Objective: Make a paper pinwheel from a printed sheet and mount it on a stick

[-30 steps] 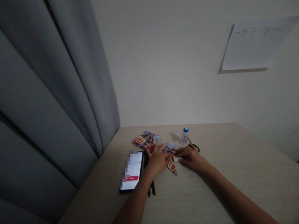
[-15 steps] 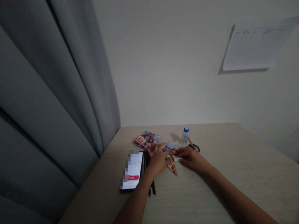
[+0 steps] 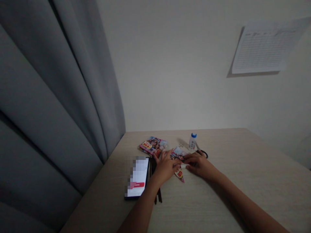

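Note:
A colourful printed paper (image 3: 178,153) lies on the table between my hands. It has a white folded edge near the middle and a pointed end with a red and yellow price print sticking out toward me. My left hand (image 3: 165,167) grips its left side, thumb and index finger closed on the sheet and the other fingers resting beyond. With bent fingers and thumb, my right hand (image 3: 200,165) pinches the right side by the white edge. The fingertips partly hide the fold.
Left of my forearm lies a lit phone (image 3: 137,178), with thin dark sticks (image 3: 159,196) beside it. Behind are a stack of printed flyers (image 3: 151,146) and a blue-capped bottle (image 3: 192,142). Dark-handled scissors (image 3: 205,153) lie partly behind my right hand. A grey curtain (image 3: 80,97) borders the left.
My left fingers have shifted slightly over the paper, the index finger reaching further right, and the pointed end is a little more covered. My right hand stays almost where it was.

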Demonstrator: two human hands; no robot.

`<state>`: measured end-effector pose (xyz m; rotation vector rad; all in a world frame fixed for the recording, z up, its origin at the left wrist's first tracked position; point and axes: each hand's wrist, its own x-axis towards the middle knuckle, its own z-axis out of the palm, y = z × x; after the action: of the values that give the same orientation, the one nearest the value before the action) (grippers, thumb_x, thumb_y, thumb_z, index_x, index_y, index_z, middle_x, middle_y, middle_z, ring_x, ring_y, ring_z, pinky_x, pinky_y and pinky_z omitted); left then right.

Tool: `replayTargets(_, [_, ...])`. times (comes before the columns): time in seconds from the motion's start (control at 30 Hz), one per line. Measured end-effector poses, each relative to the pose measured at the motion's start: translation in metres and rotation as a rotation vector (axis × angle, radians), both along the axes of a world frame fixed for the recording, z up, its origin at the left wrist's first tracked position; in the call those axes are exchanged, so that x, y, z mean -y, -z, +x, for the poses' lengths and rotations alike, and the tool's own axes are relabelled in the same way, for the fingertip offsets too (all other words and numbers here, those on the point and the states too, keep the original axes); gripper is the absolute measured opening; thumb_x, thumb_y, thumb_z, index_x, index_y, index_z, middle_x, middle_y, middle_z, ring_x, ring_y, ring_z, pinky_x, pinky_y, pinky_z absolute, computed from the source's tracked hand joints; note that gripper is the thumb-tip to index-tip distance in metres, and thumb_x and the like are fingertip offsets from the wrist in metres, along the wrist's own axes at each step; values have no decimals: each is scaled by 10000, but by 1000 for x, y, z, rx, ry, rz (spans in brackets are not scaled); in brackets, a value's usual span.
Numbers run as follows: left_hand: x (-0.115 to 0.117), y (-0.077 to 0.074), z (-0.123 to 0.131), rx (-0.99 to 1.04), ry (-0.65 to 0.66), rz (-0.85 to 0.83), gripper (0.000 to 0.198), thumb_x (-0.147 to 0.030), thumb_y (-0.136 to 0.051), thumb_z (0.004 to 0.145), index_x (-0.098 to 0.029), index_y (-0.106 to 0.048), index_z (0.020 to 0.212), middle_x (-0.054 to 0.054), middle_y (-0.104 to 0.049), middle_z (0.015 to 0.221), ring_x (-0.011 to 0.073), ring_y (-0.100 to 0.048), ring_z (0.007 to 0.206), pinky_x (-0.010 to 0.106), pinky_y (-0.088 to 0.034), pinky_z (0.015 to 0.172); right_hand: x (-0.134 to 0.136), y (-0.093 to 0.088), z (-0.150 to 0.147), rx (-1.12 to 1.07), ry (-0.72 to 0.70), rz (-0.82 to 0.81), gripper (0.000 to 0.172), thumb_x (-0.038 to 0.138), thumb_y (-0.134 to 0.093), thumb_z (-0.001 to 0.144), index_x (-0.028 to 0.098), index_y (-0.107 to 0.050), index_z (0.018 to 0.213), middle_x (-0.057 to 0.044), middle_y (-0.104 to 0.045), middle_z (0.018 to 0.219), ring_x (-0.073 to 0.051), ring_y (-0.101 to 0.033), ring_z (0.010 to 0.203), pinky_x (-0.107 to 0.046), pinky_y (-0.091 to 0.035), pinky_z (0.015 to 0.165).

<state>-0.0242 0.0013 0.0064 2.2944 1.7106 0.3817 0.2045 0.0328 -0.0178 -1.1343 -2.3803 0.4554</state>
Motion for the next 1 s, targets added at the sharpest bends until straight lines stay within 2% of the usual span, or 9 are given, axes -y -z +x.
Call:
replayTargets(0.43, [-2,2,-4,-32,28,-14,271,-507,-535,935,-506,-697,1152,9,-380,1567,396,-227,1464,810,51,1059,-4,6,3,-42,-40,34,228,383,-652,872,295,-765,1050,-66,-719,1202,-279,-618,1159,-538,-335,1102])
replayTargets(0.57, [-3,5,-3,3,17,-6,259,-493,-564,923,-488,-706,1140,3,-383,1560,389,-234,1460,788,53,1082,-5,5,3,-41,-50,32,223,386,-651,875,303,-763,1048,-60,-721,1200,-277,-620,1153,-539,-327,1104])
replayTargets(0.8, [-4,7,1,87,-2,46,257,-442,-659,872,-424,-707,1123,17,-415,1521,319,-260,1456,717,65,1135,-1,1,1,-21,-6,24,224,406,-651,877,310,-761,1047,-62,-713,1224,-295,-610,1178,-589,-247,1128])
replayTargets(1.0, [-5,6,0,90,-18,45,332,-424,-700,838,-426,-683,1169,5,-414,1520,333,-285,1437,716,0,1147,-1,-1,1,-22,-33,27,236,392,-643,881,309,-757,1069,-64,-715,1223,-286,-613,1174,-564,-271,1124])
